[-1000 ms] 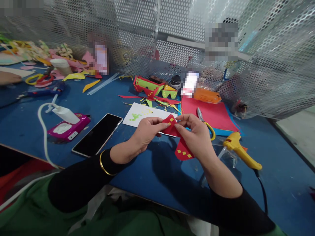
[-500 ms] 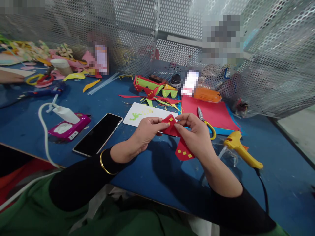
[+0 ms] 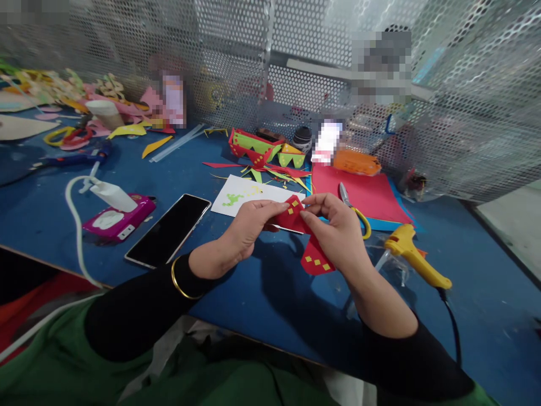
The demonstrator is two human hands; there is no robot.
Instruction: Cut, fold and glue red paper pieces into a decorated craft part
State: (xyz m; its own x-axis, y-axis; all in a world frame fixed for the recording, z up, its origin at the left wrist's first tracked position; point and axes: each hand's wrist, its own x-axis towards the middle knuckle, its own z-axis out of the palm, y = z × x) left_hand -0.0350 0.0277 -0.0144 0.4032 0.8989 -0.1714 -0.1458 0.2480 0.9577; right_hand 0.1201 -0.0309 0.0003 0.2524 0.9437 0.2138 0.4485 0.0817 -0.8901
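Red cutout [image 3: 298, 221] with yellow diamonds [image 3: 316, 262], held at the right end of the white sheet [image 3: 274, 194].
Flat, thin and smooth-faced, it is pinched between the left hand [image 3: 256, 225] and the right hand [image 3: 333, 228]; its upper part, with two diamonds showing, overlaps the sheet's near right corner in view, while its lower part slants down to the right, nearer the wearer than the sheet, ending in an angular tip with three diamonds in a row; the right hand hides part of its middle.
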